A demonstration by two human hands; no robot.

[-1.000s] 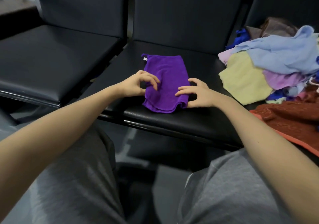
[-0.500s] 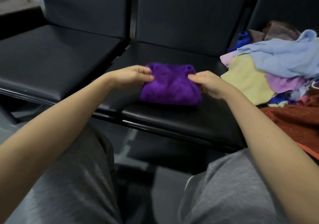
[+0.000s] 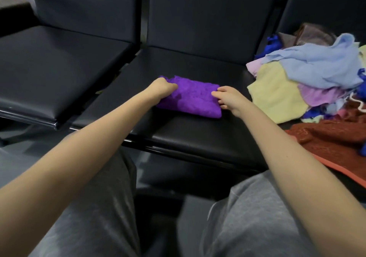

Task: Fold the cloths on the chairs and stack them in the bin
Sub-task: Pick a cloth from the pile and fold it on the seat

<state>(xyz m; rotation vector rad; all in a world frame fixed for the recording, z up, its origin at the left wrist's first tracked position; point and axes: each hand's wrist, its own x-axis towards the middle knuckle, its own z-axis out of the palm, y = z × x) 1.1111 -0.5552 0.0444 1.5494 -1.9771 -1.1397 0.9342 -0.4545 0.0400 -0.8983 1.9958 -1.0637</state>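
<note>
Left hand (image 3: 163, 88) and right hand (image 3: 230, 99) grip opposite ends of the purple cloth (image 3: 193, 100) on a black seat (image 3: 198, 138), cloth pile (image 3: 316, 64) beyond the right hand

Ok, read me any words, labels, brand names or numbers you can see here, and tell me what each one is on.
None: no text can be read in this view. The purple cloth, the pile of cloths and the black chairs show no lettering, label or number.
</note>
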